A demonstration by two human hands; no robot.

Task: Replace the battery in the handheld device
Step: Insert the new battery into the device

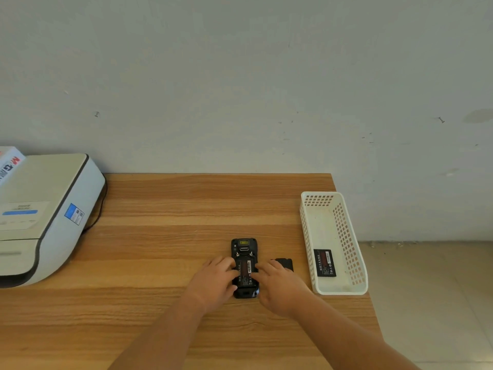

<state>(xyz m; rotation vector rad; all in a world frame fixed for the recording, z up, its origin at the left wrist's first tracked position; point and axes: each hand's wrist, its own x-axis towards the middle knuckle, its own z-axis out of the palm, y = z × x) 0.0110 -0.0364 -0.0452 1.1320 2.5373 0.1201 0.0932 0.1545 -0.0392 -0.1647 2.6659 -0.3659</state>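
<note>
A black handheld device (243,248) lies face down on the wooden table (160,249), its back cover off. A battery (246,271) with a dark red label sits in its open compartment. My left hand (214,283) grips the device's left side, fingers on its edge. My right hand (280,285) rests on the right side, with fingertips touching the battery. The black back cover (285,263) lies on the table just right of the device, partly hidden by my right hand. A second battery (324,263) lies in the white basket (309,236).
The white perforated basket stands at the table's right edge, partly overhanging it. A large grey-white printer (45,214) with a black cable fills the table's left end. A plain wall runs behind the table; tiled floor (440,303) lies to the right.
</note>
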